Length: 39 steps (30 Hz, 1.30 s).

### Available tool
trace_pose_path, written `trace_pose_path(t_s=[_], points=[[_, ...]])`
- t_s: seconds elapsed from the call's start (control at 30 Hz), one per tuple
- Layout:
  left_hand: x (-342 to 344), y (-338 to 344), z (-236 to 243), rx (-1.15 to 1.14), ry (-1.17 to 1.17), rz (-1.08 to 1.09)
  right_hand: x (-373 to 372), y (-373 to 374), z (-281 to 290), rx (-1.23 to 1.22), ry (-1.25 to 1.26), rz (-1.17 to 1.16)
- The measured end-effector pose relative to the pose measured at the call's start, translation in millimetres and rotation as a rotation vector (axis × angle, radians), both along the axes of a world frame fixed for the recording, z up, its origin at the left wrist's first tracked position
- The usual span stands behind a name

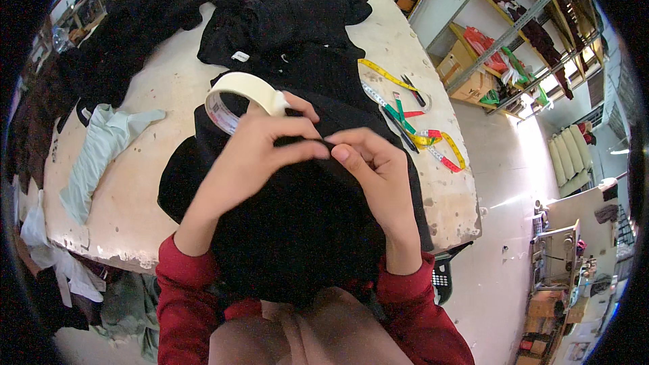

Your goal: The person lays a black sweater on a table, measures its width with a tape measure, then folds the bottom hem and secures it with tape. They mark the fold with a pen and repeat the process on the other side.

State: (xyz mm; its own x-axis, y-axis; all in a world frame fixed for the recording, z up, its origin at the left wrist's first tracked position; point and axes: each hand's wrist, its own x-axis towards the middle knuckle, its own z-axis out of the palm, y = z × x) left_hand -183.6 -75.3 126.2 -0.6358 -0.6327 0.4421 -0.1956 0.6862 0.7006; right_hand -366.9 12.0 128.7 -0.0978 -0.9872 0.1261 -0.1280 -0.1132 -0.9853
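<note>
Black fabric point(297, 236) hangs over the table's near edge and lies across its middle. My left hand point(253, 145) pinches a fold of this cloth between thumb and forefinger. A roll of cream masking tape point(247, 85) sits at the same hand, apparently hooked by its other fingers, partly hidden. Close beside, on the right, my right hand point(375, 169) is closed in a pinch on the same fold, its fingertips nearly meeting the left ones. Whether a small piece is between the fingertips is too small to tell.
Black garments point(277, 17) lie at the table's far side, with a dark pile point(135, 34) at left. A pale green cloth point(105, 152) is nearer. On the right lie a yellow measuring tape point(385, 73) and pens or small tools. Shelves point(503, 47) stand beyond the table point(446, 196).
</note>
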Motion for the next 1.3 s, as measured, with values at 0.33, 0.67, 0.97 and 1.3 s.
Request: trace_pose_path(t_s=[0.33,0.67,0.97,1.3], points=[[34.5,-46.9,-4.5,0.211,0.285,0.299,-34.2,56.3,-13.6,0.149,0.328,-0.043],[47.2,-55.5,-3.2,-0.010,0.085,0.580,-31.7,53.9,-30.3,0.218,0.111,-0.077],[-3.5,17.3,15.7,-0.210,-0.066,0.008,-13.7,41.1,-13.8,0.020,0.252,-0.087],[-7.9,13.3,9.1,-0.215,0.103,-0.026,-10.9,61.2,0.2,-0.400,0.672,-0.401]])
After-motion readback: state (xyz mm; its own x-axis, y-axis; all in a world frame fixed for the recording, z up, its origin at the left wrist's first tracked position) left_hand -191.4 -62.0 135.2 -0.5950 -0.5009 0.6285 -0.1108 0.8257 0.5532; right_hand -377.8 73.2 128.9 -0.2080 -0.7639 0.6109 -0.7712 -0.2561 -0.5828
